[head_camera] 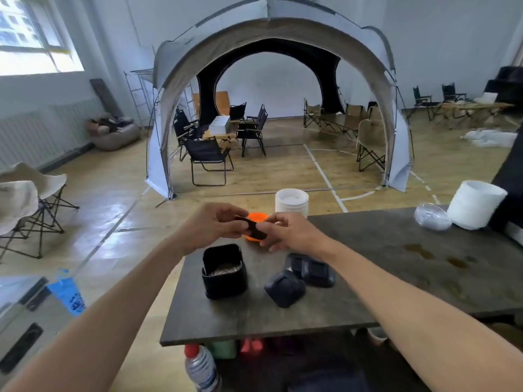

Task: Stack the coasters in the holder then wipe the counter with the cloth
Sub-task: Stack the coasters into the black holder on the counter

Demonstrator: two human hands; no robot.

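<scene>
A black square holder [225,271] stands on the dark counter [382,250] near its left end, with a patterned coaster lying inside it. Above and behind the holder, my left hand [215,223] and my right hand [288,232] both pinch one black coaster [254,229] between them in the air. Three more black coasters lie on the counter to the right of the holder: one in front [284,288], one behind it [318,271], and one partly hidden at the back [294,261]. I see no cloth that I can tell as such.
An orange bowl [256,217] sits behind my hands, with a white tub [291,202] beyond it. A clear lid [432,216] and a white paper roll [475,203] stand at the counter's far right. Brown spill stains [435,254] mark the counter. A water bottle [201,369] stands below the front edge.
</scene>
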